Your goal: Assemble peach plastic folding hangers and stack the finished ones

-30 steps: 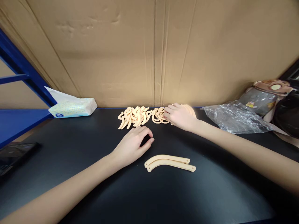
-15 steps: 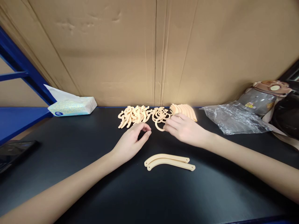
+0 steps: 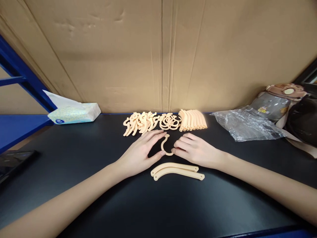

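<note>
1. Right now the right hand (image 3: 195, 151) pinches the lower end of a small hook (image 3: 165, 145) between its fingertips, low over the black table (image 3: 74, 185).
2. Close beside it, the left hand (image 3: 140, 153) lies loosely open, gripping nothing; its forefinger reaches toward the hook's upper tip and its thumb lies near the lower curve. Whether either one touches it, I cannot tell.
3. To my eye, the hook would handle best if held by its ends, so the curve stays free and does not twist between the fingers.
4. A light pinch should do, I think; the piece looks thin and might flex or spring away under a hard squeeze.
5. Just in front of both hands lie two long arms (image 3: 177, 171), pressed side by side, each with a small hole at its end. Keeping the wrists off them would be wise, so they stay lined up.
6. The hook itself is pale peach plastic, matt, a slim open C with a little knob at the top.
7. Behind, along the cardboard wall (image 3: 148, 59), sit three lots of like-coloured parts: a loose hook pile (image 3: 140, 123), a tangle of rings (image 3: 169, 121), and a neat arm row (image 3: 193, 119).
</note>
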Motion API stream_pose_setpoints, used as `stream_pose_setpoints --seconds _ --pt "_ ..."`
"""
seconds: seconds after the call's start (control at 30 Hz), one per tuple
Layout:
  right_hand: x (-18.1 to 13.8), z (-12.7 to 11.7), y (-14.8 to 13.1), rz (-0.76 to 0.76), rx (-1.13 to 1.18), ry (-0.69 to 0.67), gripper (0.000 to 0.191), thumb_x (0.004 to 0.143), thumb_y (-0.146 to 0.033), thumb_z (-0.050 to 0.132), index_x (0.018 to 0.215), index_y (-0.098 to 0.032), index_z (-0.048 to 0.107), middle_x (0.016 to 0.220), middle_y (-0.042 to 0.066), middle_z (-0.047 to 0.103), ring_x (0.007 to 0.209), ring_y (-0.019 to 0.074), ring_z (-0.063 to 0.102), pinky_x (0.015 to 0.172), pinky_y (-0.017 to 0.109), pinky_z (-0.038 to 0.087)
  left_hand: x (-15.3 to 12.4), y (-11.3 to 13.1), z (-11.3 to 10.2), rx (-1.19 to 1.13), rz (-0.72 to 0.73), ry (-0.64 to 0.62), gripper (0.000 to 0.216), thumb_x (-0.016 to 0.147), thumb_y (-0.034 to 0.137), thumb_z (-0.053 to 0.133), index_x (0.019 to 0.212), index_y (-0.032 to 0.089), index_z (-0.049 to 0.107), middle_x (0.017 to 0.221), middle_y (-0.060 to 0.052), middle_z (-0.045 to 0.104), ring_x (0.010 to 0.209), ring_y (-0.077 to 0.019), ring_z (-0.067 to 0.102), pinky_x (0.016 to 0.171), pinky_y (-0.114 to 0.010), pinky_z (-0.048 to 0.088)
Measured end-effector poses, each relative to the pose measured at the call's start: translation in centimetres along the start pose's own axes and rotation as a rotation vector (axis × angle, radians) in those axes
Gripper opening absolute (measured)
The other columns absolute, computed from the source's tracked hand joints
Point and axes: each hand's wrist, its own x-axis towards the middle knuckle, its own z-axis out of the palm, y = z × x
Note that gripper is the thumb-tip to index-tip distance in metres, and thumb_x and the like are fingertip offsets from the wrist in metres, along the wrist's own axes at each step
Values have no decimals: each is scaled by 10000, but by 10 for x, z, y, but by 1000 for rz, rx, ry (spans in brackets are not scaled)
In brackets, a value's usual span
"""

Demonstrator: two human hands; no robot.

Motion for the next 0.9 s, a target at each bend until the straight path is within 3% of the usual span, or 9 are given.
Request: stream_pose_setpoints --seconds 0.53,0.73,0.9 --pt "3 2 -5 32 111 14 213 966 -115 416 909 -148 619 788 23 577 685 148 473 642 282 344 3 1 0 -44 -8 -71 476 891 453 556 1303 232 467 1311 -81 539 1219 -251 497 1036 -410 415" --pt "1 5 -4 223 309 23 186 978 -280 443 916 -157 568 764 21 581 687 148 513 650 272 382 3 -4 -10 -60 -43 -126 496 858 532 566 1251 238 491 1262 -71 546 1173 -249 519 996 -381 436" --pt "-1 7 0 398 544 -50 141 952 -268 488 851 -182 534 768 9 578 706 141 519 658 252 387 3 -8 -21 -44 -57 -192 523 827 578 578 1220 242 505 1227 -61 547 1136 -243 525 960 -362 449"
